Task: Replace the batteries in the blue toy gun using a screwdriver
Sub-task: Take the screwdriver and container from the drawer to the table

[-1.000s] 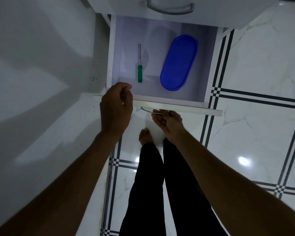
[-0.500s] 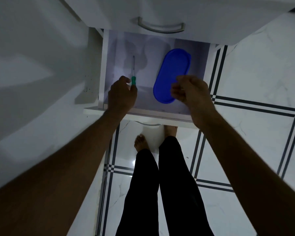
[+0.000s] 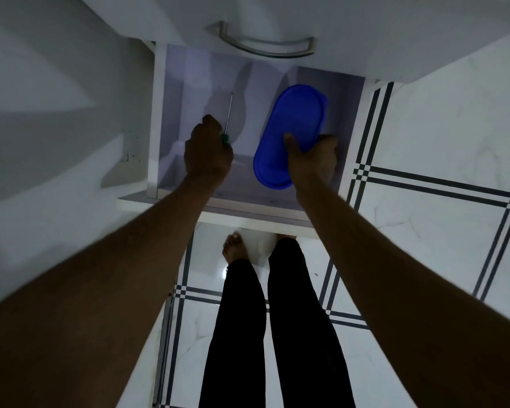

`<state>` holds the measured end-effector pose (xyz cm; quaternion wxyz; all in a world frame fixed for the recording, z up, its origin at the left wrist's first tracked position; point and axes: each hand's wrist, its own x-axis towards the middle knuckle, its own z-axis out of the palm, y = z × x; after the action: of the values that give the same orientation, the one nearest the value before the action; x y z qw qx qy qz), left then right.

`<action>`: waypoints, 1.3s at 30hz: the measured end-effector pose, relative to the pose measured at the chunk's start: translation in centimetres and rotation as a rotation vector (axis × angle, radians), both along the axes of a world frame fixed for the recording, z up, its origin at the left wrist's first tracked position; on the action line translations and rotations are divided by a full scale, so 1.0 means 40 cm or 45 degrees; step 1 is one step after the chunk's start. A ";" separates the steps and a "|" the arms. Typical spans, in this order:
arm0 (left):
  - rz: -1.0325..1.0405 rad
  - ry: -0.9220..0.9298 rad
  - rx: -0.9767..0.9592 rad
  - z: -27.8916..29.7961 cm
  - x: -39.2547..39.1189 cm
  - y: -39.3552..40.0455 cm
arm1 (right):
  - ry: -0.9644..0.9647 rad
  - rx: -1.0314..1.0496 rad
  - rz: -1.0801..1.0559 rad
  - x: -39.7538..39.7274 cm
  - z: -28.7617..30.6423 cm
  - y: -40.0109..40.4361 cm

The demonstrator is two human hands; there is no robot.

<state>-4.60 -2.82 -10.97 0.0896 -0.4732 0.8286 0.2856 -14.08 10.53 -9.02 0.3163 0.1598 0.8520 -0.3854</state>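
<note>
Legs [image 3: 265, 319] stand on tiled floor [image 3: 424, 231] nearest. Beyond, inside the open drawer [image 3: 171, 92], the left hand [image 3: 208, 154] seemingly curls round the screwdriver [image 3: 228, 116], while the right hand [image 3: 314, 160] grips the blue box [image 3: 295, 119], thumb on top.

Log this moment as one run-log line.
left hand: grips screwdriver | right hand: grips blue box | drawer: open

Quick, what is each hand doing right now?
Left hand: gripping the green-handled screwdriver.
Right hand: gripping the blue container in the drawer.
</note>
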 end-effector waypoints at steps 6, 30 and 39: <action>0.107 0.246 0.070 0.118 0.065 -0.002 | -0.117 -0.268 -0.090 -0.006 0.043 0.000; 0.233 0.385 0.170 0.327 0.447 0.114 | -0.527 -0.223 0.756 0.342 0.101 0.280; 0.170 0.428 0.138 0.280 0.358 0.078 | -0.495 -0.319 0.594 0.258 0.085 0.193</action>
<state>9.73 0.28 0.25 -0.0440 -0.4673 0.7820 0.4101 -3.75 18.26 -5.62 0.5699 -0.0093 0.7352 -0.3669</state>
